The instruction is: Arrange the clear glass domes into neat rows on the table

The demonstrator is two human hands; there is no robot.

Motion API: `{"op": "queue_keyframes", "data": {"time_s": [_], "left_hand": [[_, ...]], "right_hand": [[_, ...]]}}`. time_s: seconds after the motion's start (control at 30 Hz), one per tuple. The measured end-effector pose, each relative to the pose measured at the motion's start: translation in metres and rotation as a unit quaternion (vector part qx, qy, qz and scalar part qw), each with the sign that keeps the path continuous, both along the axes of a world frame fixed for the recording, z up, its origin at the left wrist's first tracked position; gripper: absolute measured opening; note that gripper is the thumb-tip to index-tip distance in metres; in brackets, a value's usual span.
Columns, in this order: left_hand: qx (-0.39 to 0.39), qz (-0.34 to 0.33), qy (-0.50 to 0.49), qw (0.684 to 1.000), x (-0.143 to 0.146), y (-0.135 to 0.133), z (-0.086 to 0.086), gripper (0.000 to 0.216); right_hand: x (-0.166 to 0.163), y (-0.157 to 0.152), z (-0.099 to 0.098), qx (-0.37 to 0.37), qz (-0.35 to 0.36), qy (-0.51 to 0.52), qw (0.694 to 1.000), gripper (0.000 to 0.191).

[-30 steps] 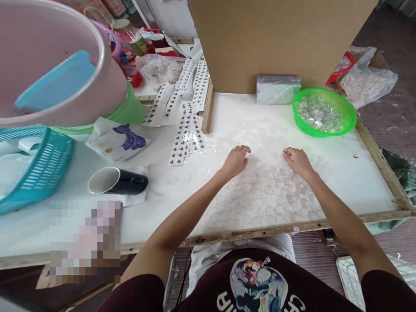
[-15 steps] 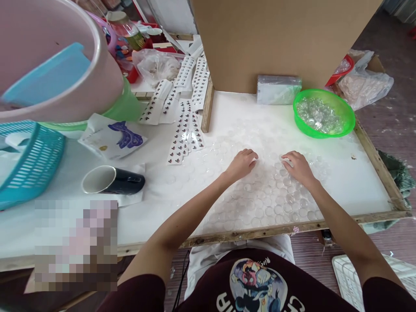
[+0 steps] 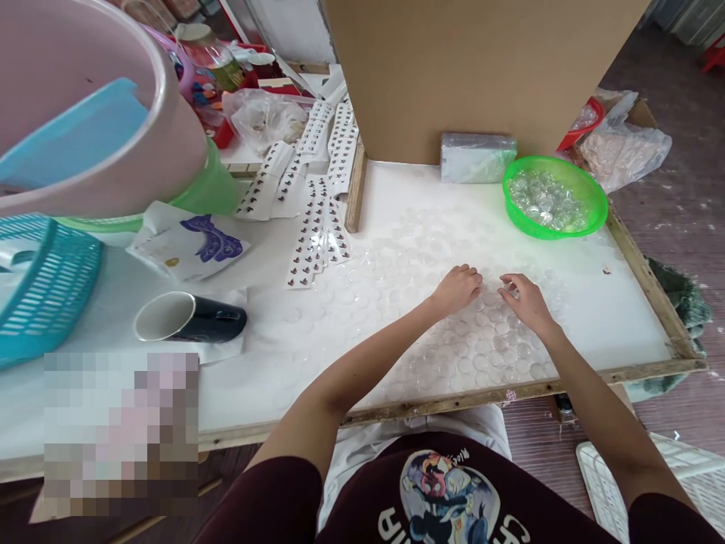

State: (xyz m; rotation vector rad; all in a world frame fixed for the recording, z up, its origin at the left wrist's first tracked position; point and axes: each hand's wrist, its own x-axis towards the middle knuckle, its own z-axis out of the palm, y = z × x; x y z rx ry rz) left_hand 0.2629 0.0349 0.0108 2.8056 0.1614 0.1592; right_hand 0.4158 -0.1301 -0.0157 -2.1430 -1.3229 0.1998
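Several clear round glass domes lie flat in rows on a white board with a wooden frame. My left hand rests palm down on the domes, fingers curled loosely over them. Close to its right, my right hand also lies on the domes, and its fingertips pinch at one small dome. A green bowl at the far right of the board holds many more domes.
A tall cardboard sheet stands behind the board, with a wrapped packet at its foot. To the left lie sticker strips, a printed pouch, a tipped black mug, a teal basket and a pink tub.
My left hand has slid rightward across the domes and now sits close beside my right hand. The right hand has stayed nearly in place.
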Motion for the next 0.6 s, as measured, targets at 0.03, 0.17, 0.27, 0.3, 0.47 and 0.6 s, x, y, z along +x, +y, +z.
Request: {"op": "queue_keyframes", "data": {"time_s": [0.03,0.17,0.27,0.3,0.47,0.6], "left_hand": [[0.002,0.001,0.001,1.0,-0.001,0.001,0.0,0.023],[0.002,0.012,0.003,1.0,-0.002,0.001,0.0,0.024],[-0.003,0.023,-0.003,1.0,0.002,-0.002,-0.001,0.019],[-0.004,0.026,-0.005,1.0,0.003,-0.003,-0.002,0.02],[-0.019,0.022,-0.001,1.0,0.011,-0.006,-0.005,0.015],[-0.036,0.026,-0.001,0.999,0.012,-0.005,-0.004,0.016]], "right_hand": [[0.0,-0.002,0.0,0.003,-0.004,0.003,1.0,0.031],[0.003,-0.007,-0.002,-0.004,-0.012,-0.018,1.0,0.031],[0.004,-0.009,-0.003,-0.031,-0.015,-0.061,0.998,0.028],[0.004,-0.009,-0.003,-0.038,-0.018,-0.074,0.996,0.027],[-0.001,-0.006,0.0,-0.042,0.002,-0.097,0.994,0.026],[-0.007,0.002,0.004,-0.049,0.041,-0.092,0.994,0.025]]}}
